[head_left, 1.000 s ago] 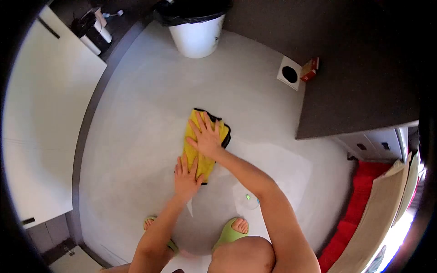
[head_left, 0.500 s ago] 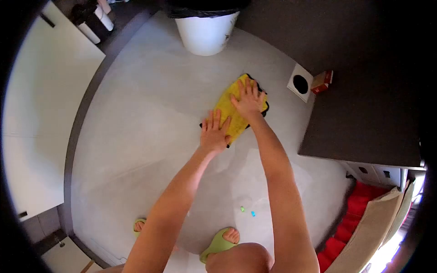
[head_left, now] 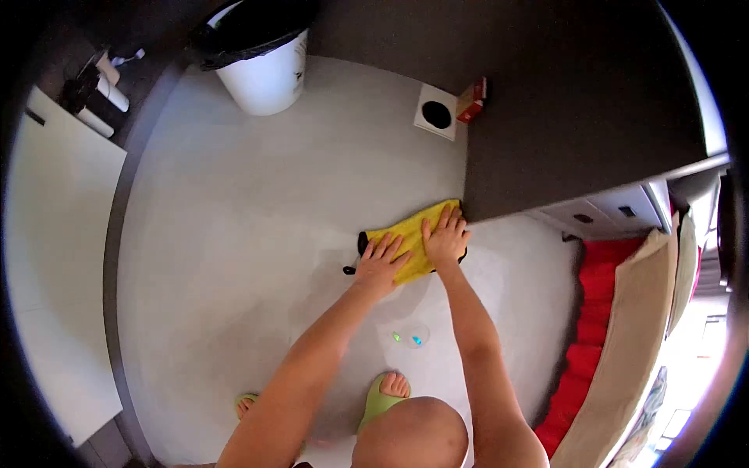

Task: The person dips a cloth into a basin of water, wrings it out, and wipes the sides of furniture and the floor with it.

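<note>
A yellow cloth (head_left: 413, 240) with black edging lies spread on the grey floor, its upper right corner beside the bottom corner of the dark cabinet. Flat on its left part, fingers spread, rests my left hand (head_left: 380, 265). My right hand (head_left: 447, 238) presses on the right part, with its fingers slightly apart. Neither hand grips the cloth. A black-edged corner sticks out to the left of my left hand.
A white bin (head_left: 265, 80) with a black liner stands upper left. A white box with a black disc (head_left: 436, 113) and a red box (head_left: 471, 101) sit by the dark cabinet (head_left: 569, 117). Red fabric (head_left: 585, 335) hangs at right. Green slippers (head_left: 377, 403) are below.
The cloth and both hands have moved to the cabinet's bottom corner, and the cloth has turned to lie more crosswise. The view has shifted too. Both hands remain flat on the cloth.
</note>
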Demonstrator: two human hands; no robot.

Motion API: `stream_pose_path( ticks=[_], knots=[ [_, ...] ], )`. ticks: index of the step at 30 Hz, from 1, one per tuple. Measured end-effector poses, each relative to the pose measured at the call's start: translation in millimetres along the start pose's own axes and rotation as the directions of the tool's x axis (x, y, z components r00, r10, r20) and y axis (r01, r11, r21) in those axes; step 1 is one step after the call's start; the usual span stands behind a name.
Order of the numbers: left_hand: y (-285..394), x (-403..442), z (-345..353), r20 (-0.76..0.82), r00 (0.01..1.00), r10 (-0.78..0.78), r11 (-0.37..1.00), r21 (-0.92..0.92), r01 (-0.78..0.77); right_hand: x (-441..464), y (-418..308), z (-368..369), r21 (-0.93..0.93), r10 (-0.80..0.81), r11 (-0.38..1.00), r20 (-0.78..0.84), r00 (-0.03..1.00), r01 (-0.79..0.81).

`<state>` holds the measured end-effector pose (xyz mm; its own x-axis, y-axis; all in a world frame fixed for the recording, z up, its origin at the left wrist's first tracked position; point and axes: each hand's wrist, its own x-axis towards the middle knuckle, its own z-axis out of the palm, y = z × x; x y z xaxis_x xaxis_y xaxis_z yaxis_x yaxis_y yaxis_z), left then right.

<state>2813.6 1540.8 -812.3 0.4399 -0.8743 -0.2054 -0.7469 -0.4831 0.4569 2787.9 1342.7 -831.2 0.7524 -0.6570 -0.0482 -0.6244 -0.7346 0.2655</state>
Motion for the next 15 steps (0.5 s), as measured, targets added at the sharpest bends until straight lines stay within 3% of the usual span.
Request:
stream_pose_path(
  ticks=[3,7,11,13,15],
  knots=[
    [-7,-27,8,-0.061,0.993,0.097,0.995,0.038,-0.095,-45,1,5,0.026,0.047,0.999,-0.015,0.999,-0.047],
    [-28,-72,1,-0.005,0.981,0.191,0.977,0.097,-0.190,-114,-11,-1,0.090,0.038,0.995,0.036,0.999,-0.041],
    [-86,-125,-5,0.015,0.965,0.261,0.944,0.205,-0.259,-154,-54,-21,0.201,-0.158,0.968,0.035,0.987,0.148],
    [-129,-139,-36,0.096,0.956,0.276,0.928,0.233,-0.292,-159,-74,-37,0.313,-0.292,0.913,0.054,0.955,0.262],
    [-169,-148,-68,0.059,0.955,0.289,0.903,0.313,-0.293,-155,-93,-51,0.312,-0.407,0.878,0.085,0.910,0.363]
  ],
)
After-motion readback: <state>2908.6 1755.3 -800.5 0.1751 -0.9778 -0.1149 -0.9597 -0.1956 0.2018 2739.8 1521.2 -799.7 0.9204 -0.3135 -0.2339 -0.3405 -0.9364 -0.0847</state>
